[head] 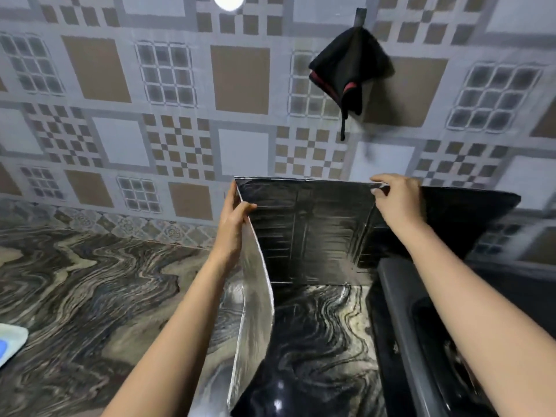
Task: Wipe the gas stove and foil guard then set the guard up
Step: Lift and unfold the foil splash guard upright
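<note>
While foil guard (316, 230) stands upright, L grip (233, 224) clasps side flap (255, 311), R grip (397, 200) pinches top.

The swirly brown tabletop (90, 296) holds a shiny foil guard (316, 230), a black stove (400, 311) beside it, and a white and blue cloth (12, 338) far left.

- I saw the left hand (232, 225) gripping the foil guard (316, 236) at its left fold.
- The right hand (397, 196) pinched its top edge.
- The guard stood upright on the marbled counter (90, 296), with the gas stove (400, 314) just beside.
</note>
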Available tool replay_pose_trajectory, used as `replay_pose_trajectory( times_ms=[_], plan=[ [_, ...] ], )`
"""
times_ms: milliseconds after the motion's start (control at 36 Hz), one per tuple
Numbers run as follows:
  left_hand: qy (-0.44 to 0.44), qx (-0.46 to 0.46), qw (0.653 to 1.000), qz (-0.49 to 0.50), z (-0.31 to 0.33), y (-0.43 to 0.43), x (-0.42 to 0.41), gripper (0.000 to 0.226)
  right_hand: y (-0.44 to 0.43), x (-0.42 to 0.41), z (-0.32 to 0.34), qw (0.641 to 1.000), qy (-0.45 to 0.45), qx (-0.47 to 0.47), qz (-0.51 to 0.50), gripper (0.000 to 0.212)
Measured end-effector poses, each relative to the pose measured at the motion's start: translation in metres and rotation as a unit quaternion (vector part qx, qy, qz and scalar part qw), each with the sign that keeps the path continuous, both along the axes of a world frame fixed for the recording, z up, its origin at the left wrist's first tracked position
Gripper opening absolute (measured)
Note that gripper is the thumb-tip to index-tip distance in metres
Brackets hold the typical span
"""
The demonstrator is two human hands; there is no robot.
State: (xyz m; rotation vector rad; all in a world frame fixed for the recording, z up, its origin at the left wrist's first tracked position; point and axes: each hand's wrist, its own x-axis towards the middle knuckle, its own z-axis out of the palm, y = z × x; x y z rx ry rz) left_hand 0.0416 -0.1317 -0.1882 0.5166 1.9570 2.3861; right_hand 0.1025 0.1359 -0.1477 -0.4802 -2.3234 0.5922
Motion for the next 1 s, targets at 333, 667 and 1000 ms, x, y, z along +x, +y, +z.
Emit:
replay_pose_trajectory(
  times_ms=[333, 667, 1000],
  plan=[
    [-0.021, 0.016, 0.997, -0.073, 0.005, 0.095, 0.012, 0.058, 0.042, 0.001, 0.001, 0.997, 0.003, 0.079, 0.010, 0.017],
    [-0.036, -0.017, 0.992, -0.119, 0.012, 0.189, 0.032, 0.069, 0.134, 0.021, -0.006, 0.993, 0.055, 0.055, -0.088, 0.017],
    [-0.036, -0.047, 0.991, -0.117, 0.013, 0.240, 0.046, 0.064, 0.177, 0.026, -0.010, 0.987, 0.092, 0.017, -0.130, 0.017]
  ],
)
